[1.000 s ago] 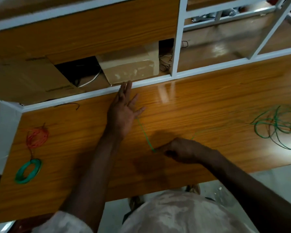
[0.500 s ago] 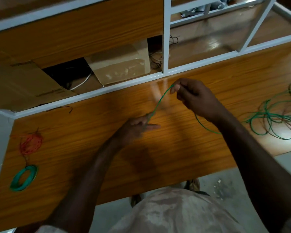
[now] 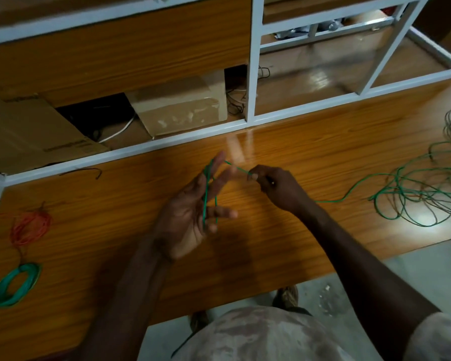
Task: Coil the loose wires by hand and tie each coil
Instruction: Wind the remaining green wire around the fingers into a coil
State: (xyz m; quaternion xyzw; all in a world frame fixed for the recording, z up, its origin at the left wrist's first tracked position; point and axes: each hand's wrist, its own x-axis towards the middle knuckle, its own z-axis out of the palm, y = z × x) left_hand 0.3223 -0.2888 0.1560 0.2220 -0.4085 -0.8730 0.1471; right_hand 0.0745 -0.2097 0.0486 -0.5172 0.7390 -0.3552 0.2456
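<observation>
Our left hand (image 3: pixel 190 217) was up over the table (image 3: pixel 115 204), palm toward us, fingers straight and spread, acting as a former. The green wire (image 3: pixel 205 201) ran as a loop along the hand's long axis, roughly 12 to 6 o'clock. From the fingertips the wire crossed toward 3 o'clock to our right hand (image 3: pixel 274 186), which pinched it between thumb and fingers. The slack trailed on toward 3 o'clock to the loose green tangle (image 3: pixel 414 199) on the table. Right hand was the nearer to the slack, so we judged it would do the next wrap. A finished green coil (image 3: pixel 16 284) and an orange bundle (image 3: pixel 30 227) lay at 9 o'clock.
</observation>
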